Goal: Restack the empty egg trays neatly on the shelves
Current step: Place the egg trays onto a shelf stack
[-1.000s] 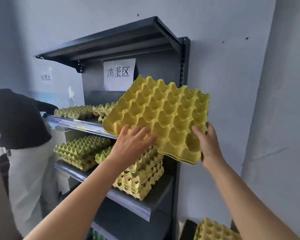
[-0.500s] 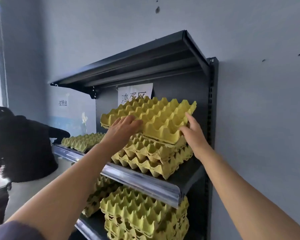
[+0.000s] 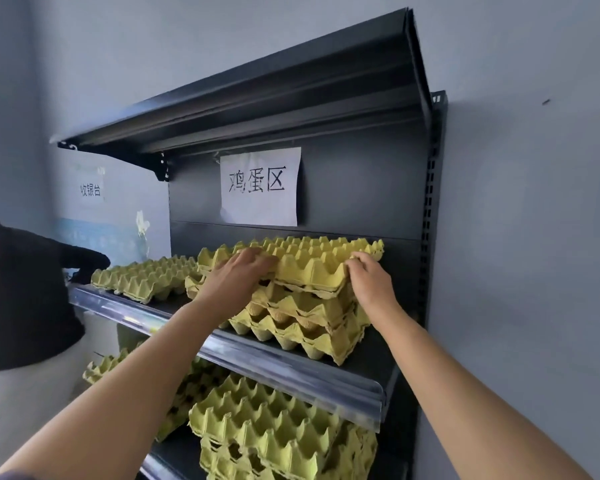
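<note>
Yellow tray [image 3: 312, 268], tilted in mid-air a second ago, now set on stack [image 3: 302, 327] beneath both hands. Pressing straight-fingered on top with left hand [image 3: 238, 271]; gripping near corner with right hand [image 3: 371, 282]. Probably needs squaring with crooked layers below.

top egg tray [image 3: 309, 268]: yellow pulp, empty, level on the upper-shelf stack [image 3: 302, 327], my left hand [image 3: 239, 271] and right hand [image 3: 371, 282] on it | lower-shelf stack [image 3: 267, 431]: trays skewed
</note>
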Tool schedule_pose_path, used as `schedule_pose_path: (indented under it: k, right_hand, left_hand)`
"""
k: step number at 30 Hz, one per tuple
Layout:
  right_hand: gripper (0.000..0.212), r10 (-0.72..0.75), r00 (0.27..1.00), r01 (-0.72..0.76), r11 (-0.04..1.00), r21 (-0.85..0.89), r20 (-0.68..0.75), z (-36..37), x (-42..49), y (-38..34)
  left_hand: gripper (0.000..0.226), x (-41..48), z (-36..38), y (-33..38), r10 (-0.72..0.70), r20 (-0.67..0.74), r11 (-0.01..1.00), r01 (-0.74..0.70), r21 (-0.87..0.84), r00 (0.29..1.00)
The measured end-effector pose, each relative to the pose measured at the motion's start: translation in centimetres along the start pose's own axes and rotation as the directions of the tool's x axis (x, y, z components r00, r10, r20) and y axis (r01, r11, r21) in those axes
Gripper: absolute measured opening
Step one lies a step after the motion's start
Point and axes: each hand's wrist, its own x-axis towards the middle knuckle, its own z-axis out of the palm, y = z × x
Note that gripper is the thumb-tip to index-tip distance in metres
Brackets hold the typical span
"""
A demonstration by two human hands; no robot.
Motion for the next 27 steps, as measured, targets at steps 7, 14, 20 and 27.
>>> schedule_pose_path:
  k: [7, 14, 20, 27]
  right_hand:
    - [0.072, -0.128, 0.989, 0.101, 0.95, -0.296, -0.073, -1.2, -0.5, -0.4]
    - [0.042, -0.392, 0.913, 0.205, 0.679, -0.705, -0.113, -6.0, -1.6, -1.8]
    - [0.034, -0.536, 0.831, 0.174, 0.502, -0.847, -0.147, -14.0, -4.9, -0.9]
    - [0.038, -0.533, 0.832, 0.093, 0.405, -0.91, -0.153, -29.0, -12.3, 4.3]
  left_hand:
    - [0.044, 0.3, -1.3, 0.6, 0.0, -0.069, 0.992, -0.009, -0.128, 0.998]
    - [0.036, 2.8, -5.2, 6.1, 0.097, -0.208, 0.981, -0.129, -0.145, 0.973]
    - [0.026, 3.4, -6.9, 14.5, 0.23, -0.329, 0.947, -0.288, -0.141, 0.916]
    - [0.034, 2.7, -7.2, 31.1, 0.352, -0.443, 0.857, -0.474, -0.202, 0.824]
